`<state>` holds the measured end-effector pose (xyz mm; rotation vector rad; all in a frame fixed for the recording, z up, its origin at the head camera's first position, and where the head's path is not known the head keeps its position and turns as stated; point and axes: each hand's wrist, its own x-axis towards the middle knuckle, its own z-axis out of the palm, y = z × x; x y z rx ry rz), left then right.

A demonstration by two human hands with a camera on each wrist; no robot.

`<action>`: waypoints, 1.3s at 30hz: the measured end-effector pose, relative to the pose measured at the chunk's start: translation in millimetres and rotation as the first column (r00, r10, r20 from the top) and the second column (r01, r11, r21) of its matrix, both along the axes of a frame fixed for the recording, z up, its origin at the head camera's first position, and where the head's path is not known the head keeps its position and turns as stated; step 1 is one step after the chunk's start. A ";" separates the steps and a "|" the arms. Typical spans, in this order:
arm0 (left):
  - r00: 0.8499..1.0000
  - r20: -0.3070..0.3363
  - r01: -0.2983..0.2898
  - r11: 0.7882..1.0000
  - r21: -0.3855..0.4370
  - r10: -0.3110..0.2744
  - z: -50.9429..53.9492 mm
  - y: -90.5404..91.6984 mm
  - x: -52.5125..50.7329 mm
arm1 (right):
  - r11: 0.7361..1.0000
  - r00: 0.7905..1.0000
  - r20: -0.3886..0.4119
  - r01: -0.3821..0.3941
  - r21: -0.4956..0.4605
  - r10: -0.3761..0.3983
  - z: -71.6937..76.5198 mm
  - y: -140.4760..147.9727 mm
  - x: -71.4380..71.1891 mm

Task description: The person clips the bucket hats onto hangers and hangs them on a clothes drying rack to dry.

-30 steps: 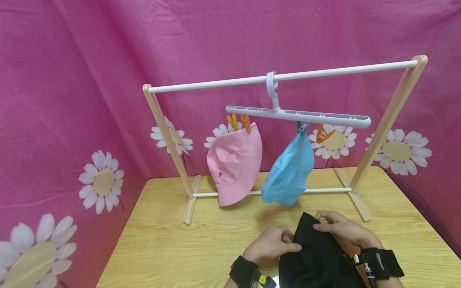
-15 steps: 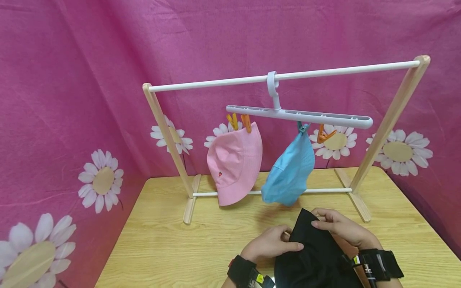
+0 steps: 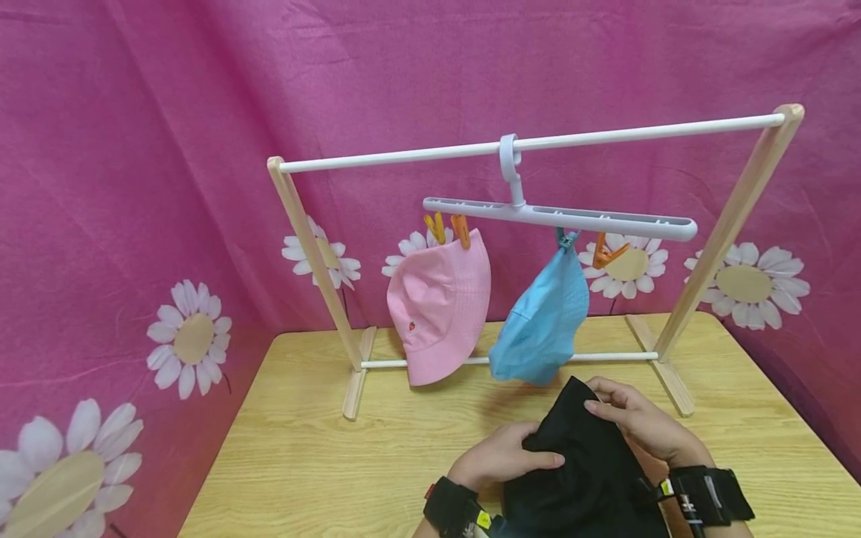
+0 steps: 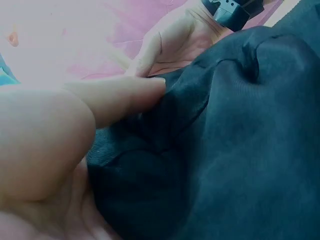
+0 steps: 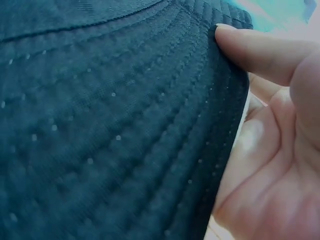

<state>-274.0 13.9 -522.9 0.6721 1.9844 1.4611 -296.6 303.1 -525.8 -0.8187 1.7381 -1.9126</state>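
Both hands hold a black bucket hat (image 3: pixel 585 471) above the front of the table. My left hand (image 3: pixel 501 456) grips its left side, thumb on the near face and fingers behind the cloth. On the other side, my right hand (image 3: pixel 646 422) pinches the brim edge near its upper corner; rows of brim stitching (image 5: pixel 115 125) show in the right wrist view. Behind the hands, a pink bucket hat (image 3: pixel 440 306) and a light blue bucket hat (image 3: pixel 545 317) hang from a grey hanger (image 3: pixel 592 220). The black hat's lower part is cut off by the head view's bottom edge.
A drying rack with a white top rod (image 3: pixel 403 155) and wooden posts (image 3: pixel 726 232) stands on the wooden table (image 3: pixel 303 448). Yellow (image 3: pixel 437 226) and orange clips (image 3: pixel 461 232) are at the pink hat; another orange clip (image 3: pixel 608 252) hangs right of the blue hat.
The black hat has shifted slightly left and up, tilting a little. Both hands move with it and keep their hold. The hanging hats stay as they were.
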 end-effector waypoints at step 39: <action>0.981 -0.144 -0.127 0.991 0.040 0.132 12.7 -15.5 -8.3 | 0.989 0.997 -0.021 0.073 0.132 -0.071 8.1 -22.9 3.8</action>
